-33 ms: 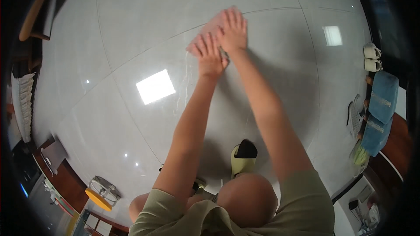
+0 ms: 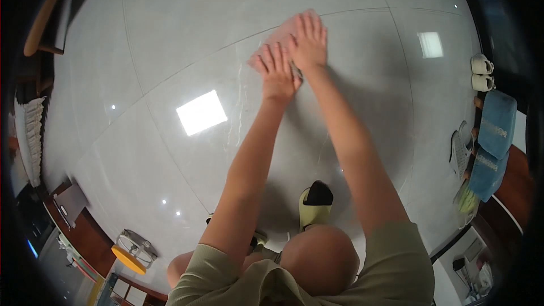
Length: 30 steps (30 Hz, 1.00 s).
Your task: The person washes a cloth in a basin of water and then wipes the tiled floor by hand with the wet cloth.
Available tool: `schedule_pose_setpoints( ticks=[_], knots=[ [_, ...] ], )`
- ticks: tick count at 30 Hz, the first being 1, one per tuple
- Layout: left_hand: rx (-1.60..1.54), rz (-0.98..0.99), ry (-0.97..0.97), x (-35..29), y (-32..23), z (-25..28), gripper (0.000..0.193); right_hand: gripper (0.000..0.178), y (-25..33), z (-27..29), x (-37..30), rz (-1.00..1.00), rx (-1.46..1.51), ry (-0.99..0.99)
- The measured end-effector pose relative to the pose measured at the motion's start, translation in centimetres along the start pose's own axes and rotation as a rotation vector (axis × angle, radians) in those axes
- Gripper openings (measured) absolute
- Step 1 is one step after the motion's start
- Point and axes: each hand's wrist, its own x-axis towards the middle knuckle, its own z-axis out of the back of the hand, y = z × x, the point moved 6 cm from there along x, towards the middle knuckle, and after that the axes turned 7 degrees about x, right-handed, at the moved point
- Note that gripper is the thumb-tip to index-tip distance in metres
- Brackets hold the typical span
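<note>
A pink cloth (image 2: 283, 32) lies spread on the grey tiled floor (image 2: 187, 28), far out in front of me. My left hand (image 2: 276, 75) is flat on its near left part, fingers spread. On its right part rests my right hand (image 2: 310, 46), also flat with the fingers stretched out. The two hands are side by side and touching or nearly so, and both arms reach straight out. Much of the cloth is hidden under palms and fingers. Thin pale streaks (image 2: 241, 107) run over the tile just left of my left wrist.
My yellow-green and black slipper (image 2: 316, 204) stands below my arms. At the right are pale shoes (image 2: 483, 73), grey slippers (image 2: 460, 147) and a blue-cushioned seat (image 2: 497, 127). A yellow-topped, metal-framed item (image 2: 131, 252) is at lower left. A wooden chair leg (image 2: 39, 28) shows upper left.
Both hands and the pink cloth have slid slightly to the right across the floor. The hands still lie flat on the cloth.
</note>
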Motion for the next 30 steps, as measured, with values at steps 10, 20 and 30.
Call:
schedule_pose_setpoints(
  ticks=[10, 20, 30],
  knots=[
    [-0.019, -0.561, 0.117, -14.8, -9.5, -0.3, 0.073, 0.057, -5.4, 6.8, -20.4, -0.164, 0.111, 0.205],
    [-0.117, -0.415, 0.071, -14.4, -2.9, -0.8, 0.075, 0.064, 0.5, 4.5, -13.5, 0.204, 0.272, 0.207],
    [0.122, -0.380, -0.064, 2.5, -5.8, 1.2, 0.067, 0.066, -9.2, 3.1, 0.7, 0.075, 0.072, -0.004]
  ],
)
